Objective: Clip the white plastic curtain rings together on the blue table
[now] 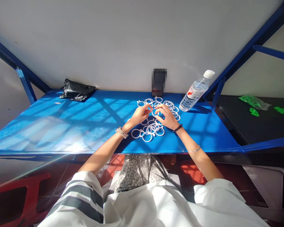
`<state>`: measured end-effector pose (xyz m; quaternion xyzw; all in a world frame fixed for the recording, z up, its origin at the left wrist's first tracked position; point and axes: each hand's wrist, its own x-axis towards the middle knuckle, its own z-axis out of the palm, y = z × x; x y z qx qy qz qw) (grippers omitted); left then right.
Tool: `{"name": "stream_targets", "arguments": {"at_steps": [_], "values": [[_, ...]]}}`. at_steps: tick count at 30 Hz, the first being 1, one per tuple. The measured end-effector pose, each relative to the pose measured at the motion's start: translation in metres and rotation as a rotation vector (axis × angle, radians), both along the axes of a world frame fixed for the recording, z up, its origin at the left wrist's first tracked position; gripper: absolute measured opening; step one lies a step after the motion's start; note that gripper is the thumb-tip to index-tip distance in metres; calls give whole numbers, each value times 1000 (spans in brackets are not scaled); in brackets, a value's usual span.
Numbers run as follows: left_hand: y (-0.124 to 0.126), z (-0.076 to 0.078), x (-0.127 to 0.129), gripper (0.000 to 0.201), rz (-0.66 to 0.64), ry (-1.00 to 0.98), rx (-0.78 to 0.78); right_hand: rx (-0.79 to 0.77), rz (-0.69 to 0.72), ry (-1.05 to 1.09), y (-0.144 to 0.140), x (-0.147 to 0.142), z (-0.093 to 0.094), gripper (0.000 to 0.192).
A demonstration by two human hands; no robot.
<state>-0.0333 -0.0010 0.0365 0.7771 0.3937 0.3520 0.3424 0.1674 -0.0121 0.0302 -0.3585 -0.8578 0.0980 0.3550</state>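
Over the middle of the blue table [104, 126], my left hand [140, 115] and my right hand [167, 116] come together at one white curtain ring [154, 112]. The fingertips of my left hand are pinched at its left side. On the other side, the curved thumb and fingers of my right hand close on the same ring. A loose pile of white curtain rings [147, 136] with small knobs lies nearest me, below my hands. More white curtain rings [169, 103] lie behind and to the right of my right hand, partly covered by it.
A clear water bottle [194, 91] with a white cap stands to the right of the rings. A blurred dark phone-like object [158, 82] leans on the back wall. A black plastic bag [77, 90] lies at the back left. Green pieces in a bag [253, 102] lie on a dark surface at right.
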Motion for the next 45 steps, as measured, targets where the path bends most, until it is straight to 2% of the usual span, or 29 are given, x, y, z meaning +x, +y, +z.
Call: {"name": "stream_targets", "arguments": {"at_steps": [6,16,24,37,45], "values": [[0,-5,3,23,-145,73,46,-51,35,55,-2,0,1,15],[-3,-2,3,23,-167,46,72,-143,-15,-29,-2,2,-2,33],[-4,-1,3,20,-184,18,84,-150,-51,-176,-3,1,-3,32],[-6,-1,6,36,-190,-106,2,-43,-156,-218,-2,1,-5,42],[-5,-2,7,35,-207,-149,7,-28,-159,-230,-5,0,-3,41]]}}
